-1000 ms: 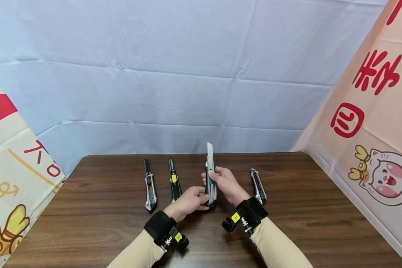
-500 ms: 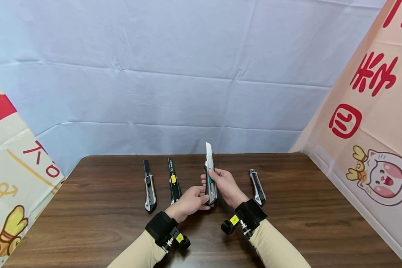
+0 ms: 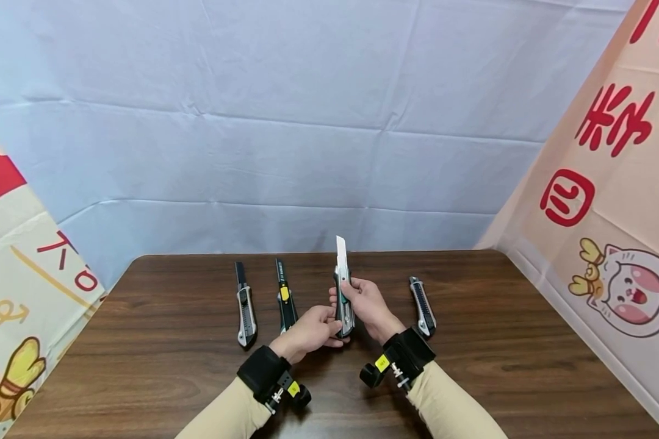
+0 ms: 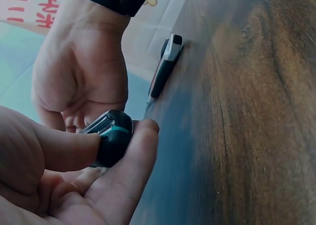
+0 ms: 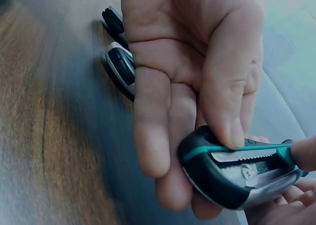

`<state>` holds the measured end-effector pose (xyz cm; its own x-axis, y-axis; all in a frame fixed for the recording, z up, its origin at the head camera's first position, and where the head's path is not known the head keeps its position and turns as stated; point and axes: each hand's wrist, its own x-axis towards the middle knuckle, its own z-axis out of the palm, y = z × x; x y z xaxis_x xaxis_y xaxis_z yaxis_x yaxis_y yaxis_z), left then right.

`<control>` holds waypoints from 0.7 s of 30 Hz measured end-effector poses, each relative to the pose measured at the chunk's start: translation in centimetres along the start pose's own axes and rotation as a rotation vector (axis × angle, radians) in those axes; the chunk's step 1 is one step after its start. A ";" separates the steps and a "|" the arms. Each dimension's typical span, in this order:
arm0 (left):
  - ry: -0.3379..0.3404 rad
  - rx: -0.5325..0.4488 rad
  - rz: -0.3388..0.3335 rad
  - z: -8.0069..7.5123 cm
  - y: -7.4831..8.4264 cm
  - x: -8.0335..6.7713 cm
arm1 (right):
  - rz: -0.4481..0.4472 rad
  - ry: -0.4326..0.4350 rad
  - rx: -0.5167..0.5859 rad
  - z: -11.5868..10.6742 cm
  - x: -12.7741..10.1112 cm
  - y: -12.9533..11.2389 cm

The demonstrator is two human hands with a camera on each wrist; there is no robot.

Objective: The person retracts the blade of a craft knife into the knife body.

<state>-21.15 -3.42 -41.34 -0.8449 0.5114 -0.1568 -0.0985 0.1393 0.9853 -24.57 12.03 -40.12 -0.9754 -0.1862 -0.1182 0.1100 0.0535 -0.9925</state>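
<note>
A utility knife (image 3: 344,314) with a black, silver and teal handle is held between both hands above the table, its broad silver blade (image 3: 341,251) out and pointing away. My left hand (image 3: 311,331) pinches the butt end between thumb and fingers, as the left wrist view shows close up. Farther up the handle, my right hand (image 3: 369,306) grips it from the right. In the right wrist view the right thumb (image 5: 304,154) presses at the teal slider (image 5: 285,154). The right fingers behind the handle are mostly hidden.
On the brown wooden table (image 3: 159,366) lie a grey-black utility knife (image 3: 246,314) and a black one with a yellow slider (image 3: 285,302), both left of my hands. Another knife (image 3: 422,306) lies to the right. A pale cloth (image 3: 252,152) hangs behind the table.
The held knife and my right hand have shifted slightly left and down. Both hands keep their hold, and the knives on the table have stayed in place.
</note>
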 end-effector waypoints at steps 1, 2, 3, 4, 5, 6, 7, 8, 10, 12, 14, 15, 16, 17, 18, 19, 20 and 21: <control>0.001 0.001 -0.001 0.0 0.0 0.0 | 0.000 0.000 -0.001 0.0 0.0 0.0; 0.001 0.000 0.000 0.0 0.0 0.0 | -0.001 0.001 -0.002 0.1 0.0 0.0; 0.001 -0.001 0.001 0.0 0.0 0.0 | -0.002 0.001 -0.003 0.1 0.0 0.1; 0.001 -0.001 0.001 0.0 0.0 0.0 | -0.001 0.002 -0.003 0.1 0.1 0.1; 0.002 -0.002 0.000 0.0 0.0 0.0 | 0.001 0.003 -0.004 0.1 0.1 0.1; 0.003 -0.001 0.000 0.0 -0.1 0.0 | 0.002 0.003 -0.004 0.1 0.1 0.2; 0.004 -0.001 -0.001 0.0 -0.1 0.0 | 0.003 0.005 -0.005 0.1 0.1 0.2; 0.004 0.000 -0.001 0.0 -0.1 0.0 | 0.004 0.004 -0.006 0.1 0.1 0.2; 0.004 0.002 -0.004 0.0 -0.2 0.1 | 0.005 0.004 -0.008 0.1 0.1 0.2; 0.002 0.004 -0.004 0.0 -0.2 0.1 | 0.004 0.003 -0.006 0.1 0.1 0.3; 0.001 0.005 -0.004 -0.1 -0.3 0.1 | 0.001 0.000 -0.001 0.1 0.1 0.3; 0.002 0.006 -0.005 -0.1 -0.3 0.1 | -0.001 -0.002 0.003 0.1 0.1 0.3; 0.003 0.007 -0.006 -0.1 -0.3 0.1 | -0.003 -0.003 0.006 0.2 0.1 0.3; 0.004 0.009 -0.007 -0.1 -0.3 0.1 | -0.003 -0.006 0.011 0.2 0.2 0.2; 0.006 0.010 -0.008 -0.1 -0.3 0.1 | -0.003 -0.009 0.015 0.2 0.2 0.2; 0.008 0.011 -0.009 -0.2 -0.3 0.2 | -0.002 -0.010 0.020 0.2 0.2 0.2; 0.009 0.012 -0.009 -0.2 -0.2 0.1 | -0.001 -0.010 0.022 0.2 0.2 0.2; 0.011 0.013 -0.010 -0.2 -0.2 0.2 | 0.000 -0.013 0.024 0.2 0.2 0.1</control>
<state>-21.36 -3.51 -41.59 -0.8497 0.5005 -0.1658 -0.1002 0.1556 0.9827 -24.71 11.84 -40.28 -0.9729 -0.1988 -0.1180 0.1144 0.0299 -0.9930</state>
